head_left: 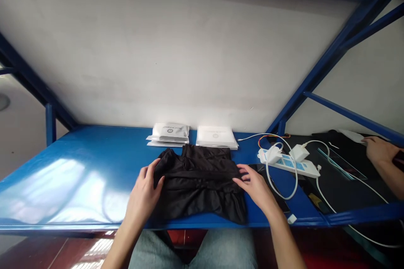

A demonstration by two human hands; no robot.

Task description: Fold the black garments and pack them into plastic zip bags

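A dark, loosely folded black garment lies on the blue tabletop in front of me, wrinkled, with a narrower part stretching toward the wall. Its exact kind is hidden by the folds. My left hand grips its left edge, thumb on top and fingers bent around the side. At the opposite edge my right hand has hold of the cloth between thumb and fingers. Just behind the garment sit two piles of flat white packages, one left pile with dark printing and one right pile.
To the right, a white power strip carries plugged-in chargers and looping white cables. A dark phone-like slab lies beside my right hand. Blue frame bars rise at both sides. Another person's hand rests at the far right.
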